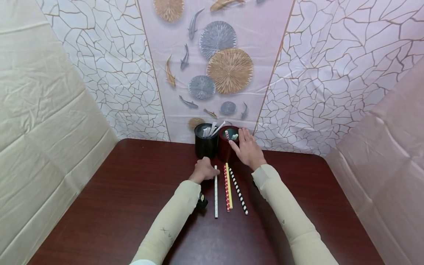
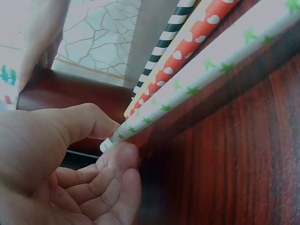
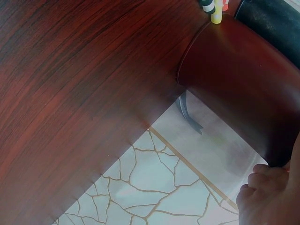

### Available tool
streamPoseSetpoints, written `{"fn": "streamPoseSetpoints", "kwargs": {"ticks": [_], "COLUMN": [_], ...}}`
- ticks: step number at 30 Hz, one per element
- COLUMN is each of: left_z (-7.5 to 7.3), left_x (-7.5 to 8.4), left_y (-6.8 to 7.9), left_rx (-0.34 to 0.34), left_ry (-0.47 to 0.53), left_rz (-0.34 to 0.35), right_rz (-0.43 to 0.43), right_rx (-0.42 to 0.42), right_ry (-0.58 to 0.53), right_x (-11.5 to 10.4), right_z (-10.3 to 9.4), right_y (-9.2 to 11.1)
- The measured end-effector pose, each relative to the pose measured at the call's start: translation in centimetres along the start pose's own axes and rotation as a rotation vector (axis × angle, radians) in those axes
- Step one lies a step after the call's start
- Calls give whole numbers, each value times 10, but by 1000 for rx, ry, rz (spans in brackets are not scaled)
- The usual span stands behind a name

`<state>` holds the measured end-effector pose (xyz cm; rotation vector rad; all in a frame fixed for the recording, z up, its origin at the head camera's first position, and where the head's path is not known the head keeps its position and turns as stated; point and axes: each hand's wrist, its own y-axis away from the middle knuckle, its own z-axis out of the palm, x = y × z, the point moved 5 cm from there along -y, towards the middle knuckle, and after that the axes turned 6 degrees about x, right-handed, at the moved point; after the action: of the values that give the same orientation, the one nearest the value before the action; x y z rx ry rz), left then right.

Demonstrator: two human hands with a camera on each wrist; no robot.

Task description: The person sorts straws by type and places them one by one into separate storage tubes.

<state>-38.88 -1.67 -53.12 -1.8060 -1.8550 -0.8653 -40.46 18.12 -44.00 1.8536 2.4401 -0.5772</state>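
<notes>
At the upper end of a white paper straw with green stars (image 2: 193, 89), my left hand (image 1: 203, 170) pinches it between thumb and fingers; the straw lies lengthwise on the table. Beside it lie a red straw with white hearts (image 1: 226, 189), a yellow straw (image 1: 229, 187) and a black-and-white striped straw (image 1: 239, 192). My right hand (image 1: 250, 150) touches the right side of a dark red cup (image 3: 234, 70), fingers extended in the head view and thumb near the rim. Inside that cup stand a pink-striped straw (image 1: 226, 134) and pale straw ends (image 1: 235, 136).
Left of the red cup, a black cup (image 1: 206, 147) holds several white wrapped sticks (image 1: 213, 129). Both cups stand at the back edge of the dark wooden table (image 1: 142, 176), against a patterned cloth backdrop (image 1: 132, 84). Pale cloth walls (image 1: 39, 121) flank the table.
</notes>
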Motion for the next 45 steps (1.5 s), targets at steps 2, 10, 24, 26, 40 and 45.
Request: {"fn": "streamPoseSetpoints", "kwargs": {"ticks": [2,10,24,26,40,45], "left_z": [4,-9,-67,-71,-104,-120], "left_x": [-8,-11,24,26,38,43], "left_y": [-12,-14,38,38,45,50], "left_rx": [7,66,179,202,294,343], "left_ry": [-1,34,101,97,175,182], "left_rz": [3,57,111,127,181,235], "right_rz": [-1,2,3,0,-4,-6], "right_rx": [3,8,5,8,9,9], "right_ry": [-3,-4,-7,-6,-7,-6], "right_x": [0,1,2,2,2,1], "right_z": [0,0,2,2,3,2], "right_y": [0,1,2,2,1,0]}}
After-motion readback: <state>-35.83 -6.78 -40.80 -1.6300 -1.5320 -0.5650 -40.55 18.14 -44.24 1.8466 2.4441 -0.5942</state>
